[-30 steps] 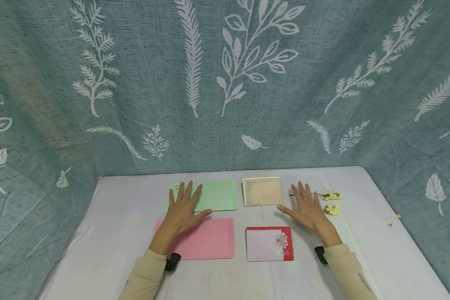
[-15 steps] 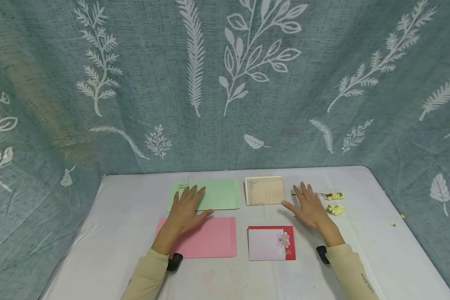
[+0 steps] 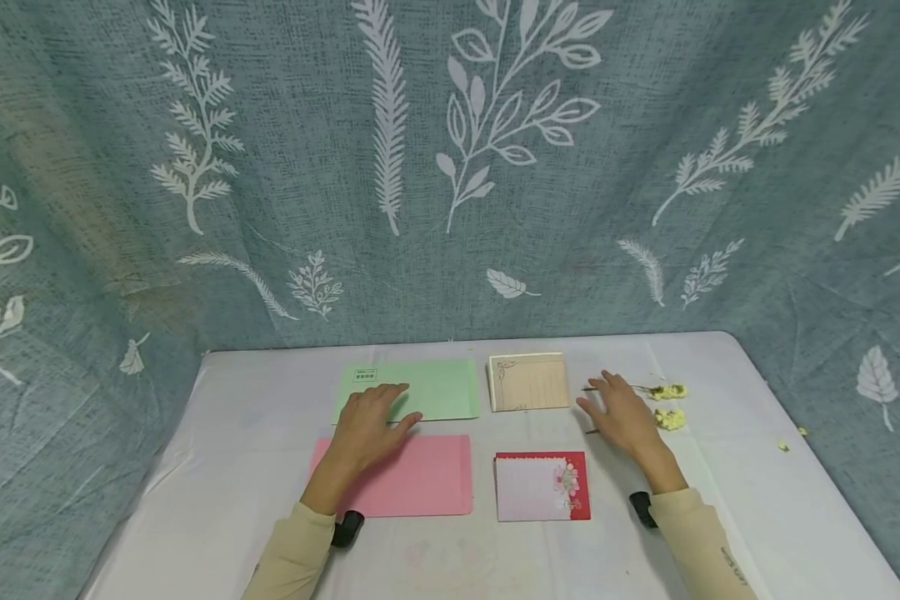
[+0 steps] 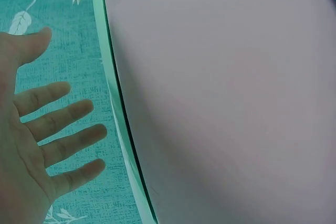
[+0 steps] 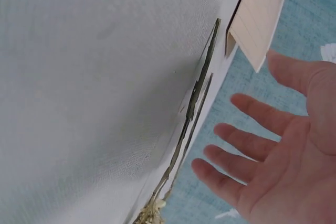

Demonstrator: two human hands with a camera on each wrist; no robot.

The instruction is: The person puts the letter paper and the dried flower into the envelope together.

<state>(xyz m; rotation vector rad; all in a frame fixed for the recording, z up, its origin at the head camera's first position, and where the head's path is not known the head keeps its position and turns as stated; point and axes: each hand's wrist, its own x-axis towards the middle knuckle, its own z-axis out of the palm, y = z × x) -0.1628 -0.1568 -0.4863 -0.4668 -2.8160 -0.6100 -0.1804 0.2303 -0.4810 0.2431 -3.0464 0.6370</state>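
My left hand (image 3: pixel 363 429) hovers over a green envelope (image 3: pixel 442 390) and a pink envelope (image 3: pixel 427 492), fingers relaxed and apart. In the left wrist view the palm of the left hand (image 4: pixel 31 145) holds nothing. On the right, my other hand (image 3: pixel 626 421) is above the stems of two yellow dried flower sprigs, one head (image 3: pixel 669 392) behind the other (image 3: pixel 671 419). The right wrist view shows this right hand (image 5: pixel 283 150) with loose fingers, apart from the stems (image 5: pixel 195 90). Part of each stem is hidden by the hand in the head view.
Between the hands lie a beige lined card stack (image 3: pixel 528 383) at the back and a red-edged floral card (image 3: pixel 528 492) in front. Small yellow crumbs (image 3: pixel 783 447) lie at the right of the white-covered table (image 3: pixel 232 467). A green leaf-patterned curtain (image 3: pixel 420 275) hangs behind.
The fingers of both hands have gone from spread and straight to more bent and relaxed. The cards, envelopes and flowers have not moved on the table.
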